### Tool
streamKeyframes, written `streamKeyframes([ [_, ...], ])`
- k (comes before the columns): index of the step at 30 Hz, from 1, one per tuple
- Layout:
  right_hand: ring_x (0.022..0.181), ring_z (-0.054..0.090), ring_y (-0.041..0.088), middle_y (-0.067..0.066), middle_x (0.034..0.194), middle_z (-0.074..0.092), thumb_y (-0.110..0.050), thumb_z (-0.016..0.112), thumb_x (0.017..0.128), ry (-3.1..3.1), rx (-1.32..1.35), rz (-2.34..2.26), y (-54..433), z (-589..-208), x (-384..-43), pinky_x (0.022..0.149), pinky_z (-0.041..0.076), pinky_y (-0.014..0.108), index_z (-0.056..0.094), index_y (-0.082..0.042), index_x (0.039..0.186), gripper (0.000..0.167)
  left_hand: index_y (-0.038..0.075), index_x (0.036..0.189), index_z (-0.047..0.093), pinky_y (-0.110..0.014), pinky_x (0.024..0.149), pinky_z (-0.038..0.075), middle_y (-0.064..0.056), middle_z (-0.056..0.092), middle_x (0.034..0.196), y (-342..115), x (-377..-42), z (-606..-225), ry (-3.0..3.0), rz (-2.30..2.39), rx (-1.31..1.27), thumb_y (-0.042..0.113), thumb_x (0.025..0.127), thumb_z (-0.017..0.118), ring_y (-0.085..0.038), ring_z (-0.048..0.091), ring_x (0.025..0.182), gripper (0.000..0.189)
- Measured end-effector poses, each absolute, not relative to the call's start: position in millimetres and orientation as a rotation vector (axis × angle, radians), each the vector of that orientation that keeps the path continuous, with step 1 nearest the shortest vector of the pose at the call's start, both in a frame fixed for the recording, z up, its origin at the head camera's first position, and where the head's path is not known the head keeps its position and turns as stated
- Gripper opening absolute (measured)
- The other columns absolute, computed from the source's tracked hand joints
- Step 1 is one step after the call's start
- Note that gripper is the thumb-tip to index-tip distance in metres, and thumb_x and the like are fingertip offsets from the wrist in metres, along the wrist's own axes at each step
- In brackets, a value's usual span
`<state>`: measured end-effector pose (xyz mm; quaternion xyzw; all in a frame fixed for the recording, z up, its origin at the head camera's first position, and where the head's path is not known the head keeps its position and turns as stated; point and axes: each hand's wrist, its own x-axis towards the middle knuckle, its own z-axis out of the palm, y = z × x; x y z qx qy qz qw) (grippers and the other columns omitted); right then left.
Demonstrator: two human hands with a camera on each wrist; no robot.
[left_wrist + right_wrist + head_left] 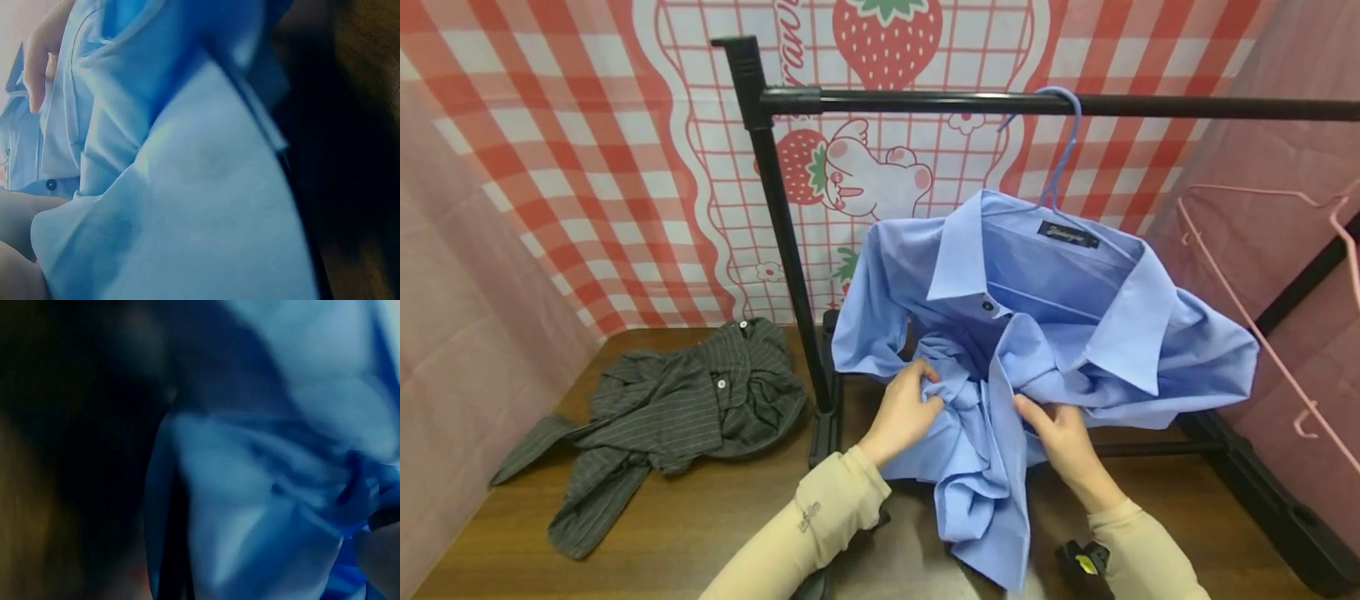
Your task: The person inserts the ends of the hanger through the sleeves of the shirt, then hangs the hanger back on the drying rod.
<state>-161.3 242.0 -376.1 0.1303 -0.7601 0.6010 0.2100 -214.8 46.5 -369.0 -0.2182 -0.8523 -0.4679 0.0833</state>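
Observation:
A light blue button-up shirt (pixel 958 275) hangs on a blue hanger (pixel 1066 150) with its collar spread and its lower front bunched up. My left hand (pixel 901 412) grips the crumpled fabric at the shirt's left side as I see it. My right hand (pixel 1071 450) holds the front edge, thumb on the outside and the other fingers hidden behind cloth. In the left wrist view the shirt cloth (pixel 206 187) fills most of the frame. Blue folds (pixel 250 506) also fill much of the blurred right wrist view.
The hanger hooks over a black rack rail (pixel 910 102). A dark pinstriped shirt (pixel 700 400) lies crumpled on the wooden table (pixel 730 533) at left. A pink hanger (pixel 1240 308) is at right. Behind is a red-checked strawberry cloth (pixel 572 125).

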Motion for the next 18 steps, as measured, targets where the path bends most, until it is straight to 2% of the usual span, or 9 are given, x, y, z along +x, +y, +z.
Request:
streamKeyframes([
  [3,0.087,0.055,0.021,0.019,0.093,0.057,-0.02,0.068,0.078,-2.476,0.391,0.959,244.5,-384.5,-168.6,0.075,0.045,0.027,0.047,0.01,0.111,0.049,0.006,0.096,0.053,-0.034,0.083,0.043,-0.009,0.056,0.096,48.1,-217.7,-370.1,-2.539,-1.415,-0.619,0.002,0.072,0.055,-0.021,0.052,0.092,0.024],
  [5,0.079,0.057,0.027,0.02,0.086,0.058,-0.03,0.07,0.076,-2.574,0.429,0.674,245.4,-391.1,-173.6,0.069,0.046,0.036,0.047,0.009,0.109,0.057,0.007,0.1,0.052,-0.034,0.084,0.042,-0.01,0.055,0.099,48.8,-219.4,-371.5,-2.572,-1.399,-0.633,0.003,0.074,0.055,-0.022,0.052,0.093,0.026],
  [6,0.069,0.056,0.025,0.015,0.076,0.055,-0.033,0.069,0.077,-2.614,0.443,0.61,245.5,-394.2,-176.4,0.061,0.045,0.039,0.05,0.006,0.102,0.05,0.007,0.102,0.052,-0.035,0.085,0.042,-0.011,0.054,0.1,49.2,-219.9,-372.1,-2.6,-1.382,-0.649,0.004,0.075,0.054,-0.023,0.051,0.093,0.028],
  [7,0.069,0.057,0.027,0.016,0.076,0.057,-0.034,0.067,0.08,-2.648,0.45,0.575,245.5,-397.2,-178.9,0.06,0.046,0.041,0.051,0.005,0.102,0.047,0.008,0.105,0.051,-0.035,0.085,0.043,-0.011,0.053,0.102,49.4,-220.4,-373.0,-2.634,-1.361,-0.67,0.005,0.076,0.054,-0.023,0.051,0.094,0.029],
  [10,0.076,0.062,0.029,0.016,0.083,0.062,-0.027,0.059,0.087,-2.731,0.41,0.567,244.9,-404.5,-185.0,0.063,0.047,0.045,0.054,0.0,0.106,0.033,0.01,0.114,0.051,-0.034,0.086,0.043,-0.011,0.049,0.109,50.1,-220.4,-375.5,-2.741,-1.28,-0.76,0.01,0.078,0.054,-0.024,0.052,0.097,0.036],
  [12,0.075,0.062,0.03,0.016,0.081,0.062,-0.021,0.055,0.09,-2.765,0.376,0.566,244.0,-407.5,-189.4,0.062,0.047,0.046,0.055,-0.002,0.103,0.023,0.01,0.121,0.05,-0.033,0.086,0.044,-0.012,0.047,0.115,50.4,-220.3,-376.5,-2.808,-1.203,-0.835,0.011,0.08,0.055,-0.024,0.053,0.098,0.042],
  [16,0.096,0.059,0.038,0.023,0.104,0.061,-0.01,0.048,0.091,-2.765,0.407,0.546,242.7,-412.0,-195.3,0.081,0.046,0.049,0.049,0.0,0.118,0.029,0.009,0.132,0.046,-0.031,0.089,0.043,-0.012,0.047,0.121,49.9,-221.0,-380.2,-2.909,-1.011,-0.984,0.01,0.081,0.054,-0.022,0.053,0.103,0.051],
  [18,0.108,0.053,0.036,0.024,0.115,0.056,-0.007,0.044,0.093,-2.77,0.453,0.606,243.2,-414.1,-196.7,0.092,0.04,0.047,0.043,0.0,0.126,0.034,0.007,0.134,0.043,-0.03,0.093,0.042,-0.013,0.047,0.125,49.6,-221.2,-384.6,-2.948,-0.877,-1.063,0.007,0.081,0.052,-0.023,0.051,0.109,0.054],
])
